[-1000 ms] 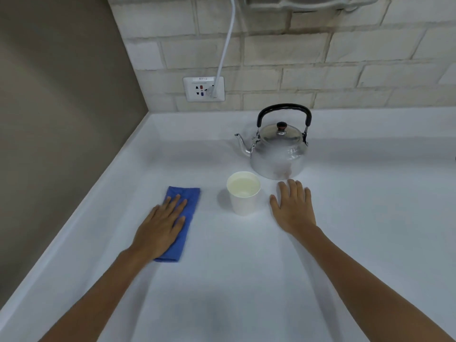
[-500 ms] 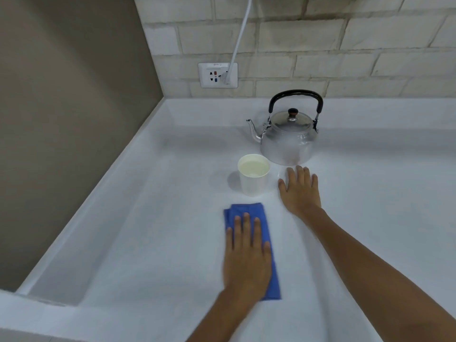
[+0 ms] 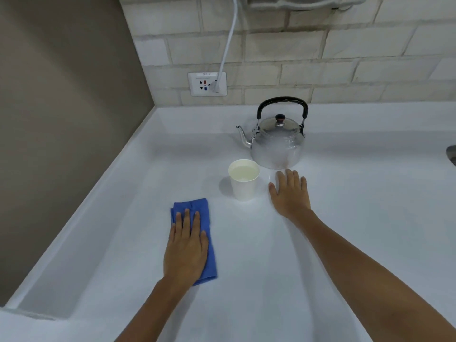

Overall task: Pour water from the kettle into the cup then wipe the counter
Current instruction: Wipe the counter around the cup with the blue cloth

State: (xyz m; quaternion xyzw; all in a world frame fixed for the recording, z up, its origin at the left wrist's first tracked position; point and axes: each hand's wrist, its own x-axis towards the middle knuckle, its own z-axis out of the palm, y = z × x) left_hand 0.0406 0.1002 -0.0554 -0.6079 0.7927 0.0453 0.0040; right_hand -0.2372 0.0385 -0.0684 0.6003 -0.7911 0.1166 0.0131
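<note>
A steel kettle with a black handle stands at the back of the white counter, spout pointing left. Just in front of it is a white paper cup with water in it. My right hand lies flat on the counter right of the cup, fingers spread, fingertips close to the kettle's base. My left hand presses flat on a folded blue cloth, front-left of the cup; the cloth's far end and right edge show around the hand.
A grey wall and raised counter lip bound the left side. On the brick back wall is a socket with a white cord running up. A dark rim shows at the far right edge.
My left hand slid the blue cloth from left of the cup to in front of it, then back leftward. The right hand, cup and kettle stayed put.
</note>
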